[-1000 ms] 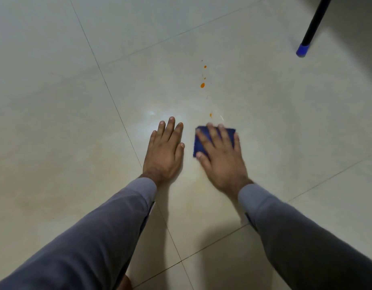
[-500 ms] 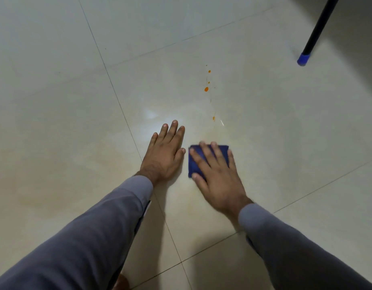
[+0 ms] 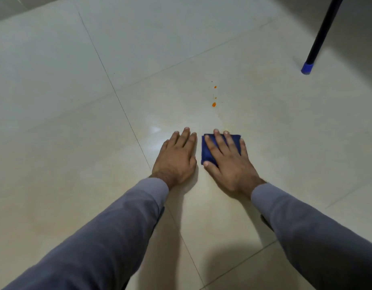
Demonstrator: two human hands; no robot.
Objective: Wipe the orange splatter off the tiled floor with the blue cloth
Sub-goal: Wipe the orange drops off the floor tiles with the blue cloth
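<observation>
A folded blue cloth (image 3: pixel 207 151) lies flat on the pale tiled floor (image 3: pixel 76 122). My right hand (image 3: pixel 227 162) presses down on it with straight, spread fingers, covering most of it. My left hand (image 3: pixel 176 155) rests flat on the bare tile just left of the cloth, fingers together. A few small drops of orange splatter (image 3: pixel 213 104) dot the tile beyond the cloth, the largest nearest, two smaller ones farther away. A faint yellowish smear shows at the cloth's far edge.
A black chair or table leg with a blue foot cap (image 3: pixel 307 68) stands at the upper right, with shadow behind it. Grout lines cross the floor diagonally; one runs under my left forearm.
My right hand slid the cloth back toward me, then forward again. The orange drop nearest the cloth is gone, leaving a faint smear. My left hand stayed put.
</observation>
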